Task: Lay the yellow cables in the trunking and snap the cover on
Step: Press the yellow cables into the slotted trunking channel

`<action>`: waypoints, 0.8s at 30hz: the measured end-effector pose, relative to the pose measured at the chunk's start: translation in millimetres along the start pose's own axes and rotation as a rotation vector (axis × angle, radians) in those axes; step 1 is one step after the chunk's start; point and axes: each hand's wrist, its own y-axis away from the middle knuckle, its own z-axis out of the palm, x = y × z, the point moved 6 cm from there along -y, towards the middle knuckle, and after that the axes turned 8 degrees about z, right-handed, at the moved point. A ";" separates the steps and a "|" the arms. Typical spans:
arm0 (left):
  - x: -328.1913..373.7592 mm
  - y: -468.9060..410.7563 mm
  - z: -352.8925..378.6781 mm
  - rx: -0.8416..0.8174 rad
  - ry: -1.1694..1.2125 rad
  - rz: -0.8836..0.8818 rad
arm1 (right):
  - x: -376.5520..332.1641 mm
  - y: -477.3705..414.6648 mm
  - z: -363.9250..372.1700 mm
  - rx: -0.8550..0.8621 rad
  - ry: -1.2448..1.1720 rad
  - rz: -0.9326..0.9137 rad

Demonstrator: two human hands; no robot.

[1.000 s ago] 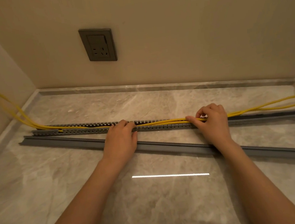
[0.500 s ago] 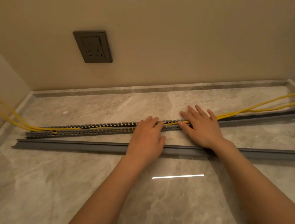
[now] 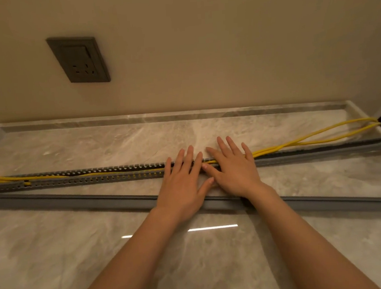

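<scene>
Two flat open hands, left hand [image 3: 183,186] and right hand [image 3: 235,172], press trunking [image 3: 96,175] on marble floor [image 3: 194,269].

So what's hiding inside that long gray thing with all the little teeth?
Yellow cables lie inside the slotted trunking on the left stretch. Under the left hand and right hand, pressed flat, the inside is covered. Farther right the cables rise out.

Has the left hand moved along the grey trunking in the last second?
Yes. The left hand slid rightward along the trunking, ending beside the right hand.
</scene>
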 end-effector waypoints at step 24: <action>1.9 4.0 2.7 0.038 -0.006 -0.016 | 105.0 22.2 -79.4 0.305 -0.266 0.134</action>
